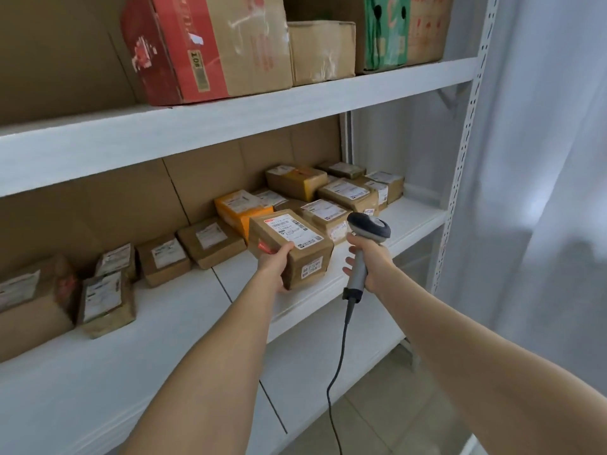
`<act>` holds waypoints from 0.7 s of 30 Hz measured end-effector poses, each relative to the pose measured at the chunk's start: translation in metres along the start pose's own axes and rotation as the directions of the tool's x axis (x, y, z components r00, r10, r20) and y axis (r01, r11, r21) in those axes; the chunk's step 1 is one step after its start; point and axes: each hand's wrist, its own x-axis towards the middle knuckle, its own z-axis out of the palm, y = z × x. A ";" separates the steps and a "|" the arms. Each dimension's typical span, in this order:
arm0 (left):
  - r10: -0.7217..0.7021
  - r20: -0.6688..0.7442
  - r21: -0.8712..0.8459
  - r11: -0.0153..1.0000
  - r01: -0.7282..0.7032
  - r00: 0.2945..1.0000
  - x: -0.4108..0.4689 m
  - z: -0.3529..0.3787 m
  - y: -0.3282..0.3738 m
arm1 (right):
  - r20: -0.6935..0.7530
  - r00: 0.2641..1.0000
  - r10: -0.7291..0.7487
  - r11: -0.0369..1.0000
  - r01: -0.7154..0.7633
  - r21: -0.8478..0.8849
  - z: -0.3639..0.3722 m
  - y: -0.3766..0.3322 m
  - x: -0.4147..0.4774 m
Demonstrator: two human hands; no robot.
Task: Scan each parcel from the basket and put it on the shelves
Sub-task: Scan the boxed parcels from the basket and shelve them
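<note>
Left hand (274, 266) grips the parcel (290, 247) mid-frame, over the shelf (184, 310) edge. Right hand (369, 257) clutches the scanner (368, 238). One-sided hold, so it might tip off, or the cable (338, 353) could snag.

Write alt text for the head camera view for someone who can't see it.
A person's left hand grips a brown labelled parcel at the front of a white shelf, while the right hand holds a corded barcode scanner beside it. Behind it lie small parcels; larger boxes sit above.
</note>
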 end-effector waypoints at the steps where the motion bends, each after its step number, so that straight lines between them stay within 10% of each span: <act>1: -0.017 0.005 -0.006 1.000 0.017 1.000 0.011 0.004 0.004 | -0.004 1.000 0.001 1.000 -0.001 0.002 0.005 -0.001 0.011; 21: 0.053 -0.047 -0.039 0.998 -0.055 0.997 0.102 0.046 0.033 | -0.029 1.000 0.005 0.999 -0.006 -0.044 0.023 -0.015 0.098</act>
